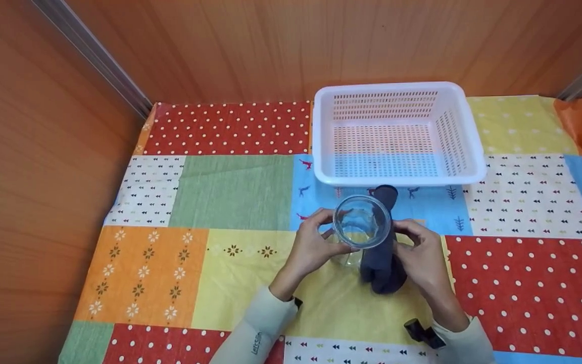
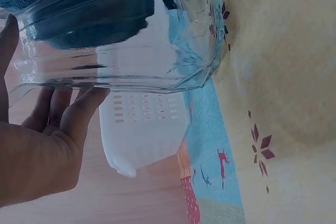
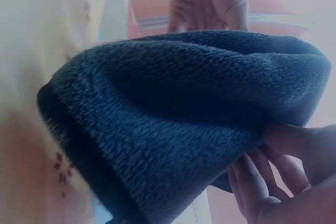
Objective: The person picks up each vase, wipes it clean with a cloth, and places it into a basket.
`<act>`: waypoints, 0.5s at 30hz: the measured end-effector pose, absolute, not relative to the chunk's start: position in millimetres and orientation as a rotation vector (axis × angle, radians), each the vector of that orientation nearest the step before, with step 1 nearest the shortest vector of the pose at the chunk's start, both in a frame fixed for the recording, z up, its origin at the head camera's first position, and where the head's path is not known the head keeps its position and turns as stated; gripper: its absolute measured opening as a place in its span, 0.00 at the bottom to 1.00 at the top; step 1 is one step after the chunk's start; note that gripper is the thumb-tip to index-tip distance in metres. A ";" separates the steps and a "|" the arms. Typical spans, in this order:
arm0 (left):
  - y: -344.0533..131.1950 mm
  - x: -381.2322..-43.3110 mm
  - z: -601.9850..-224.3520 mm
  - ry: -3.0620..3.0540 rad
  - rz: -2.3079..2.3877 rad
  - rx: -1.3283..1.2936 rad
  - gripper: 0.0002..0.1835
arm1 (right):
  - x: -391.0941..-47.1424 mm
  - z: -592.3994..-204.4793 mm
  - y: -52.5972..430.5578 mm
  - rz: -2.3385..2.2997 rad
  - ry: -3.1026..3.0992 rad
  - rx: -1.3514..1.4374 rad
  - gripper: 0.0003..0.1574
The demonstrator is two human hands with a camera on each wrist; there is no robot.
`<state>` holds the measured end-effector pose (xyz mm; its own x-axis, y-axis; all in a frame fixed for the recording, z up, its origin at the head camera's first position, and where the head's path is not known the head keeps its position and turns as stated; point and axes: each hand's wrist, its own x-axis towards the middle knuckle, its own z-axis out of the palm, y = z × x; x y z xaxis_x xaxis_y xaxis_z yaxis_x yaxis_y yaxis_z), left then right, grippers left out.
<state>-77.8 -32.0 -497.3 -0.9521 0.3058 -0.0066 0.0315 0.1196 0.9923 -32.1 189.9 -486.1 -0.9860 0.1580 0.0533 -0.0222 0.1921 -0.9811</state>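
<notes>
A clear glass jar [image 1: 361, 222] stands mouth up in the head view, its round rim toward the camera. My left hand [image 1: 316, 240] grips it from the left, thumb at the near side and fingers around the far side. In the left wrist view the glass jar [image 2: 131, 61] shows ridged, angled walls. My right hand [image 1: 420, 253] pinches a dark grey-blue fuzzy cloth [image 1: 382, 258], which lies along the jar's right side. Folded and drooping, the cloth [image 3: 173, 114] fills much of the right wrist view, with right thumb and fingers [image 3: 252, 187] at its lower edge.
Behind the hands, near the back wall, sits a white perforated plastic basket [image 1: 399, 179]. A patchwork-patterned tablecloth [image 1: 240, 192] covers the table. Wood-grain panels [image 1: 230, 50] enclose it at the back and on the left.
</notes>
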 end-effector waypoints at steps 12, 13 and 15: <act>-30.0 -75.6 -498.2 2.231 1.911 0.371 0.30 | -33.6 -505.4 195.6 1.883 -2.301 0.005 0.14; -30.0 -75.3 -498.3 2.228 1.913 0.374 0.30 | -33.5 -506.8 196.0 1.881 -2.313 -0.006 0.14; -30.0 -74.9 -498.8 2.234 1.908 0.376 0.30 | -33.2 -509.5 196.7 1.878 -2.343 -0.040 0.14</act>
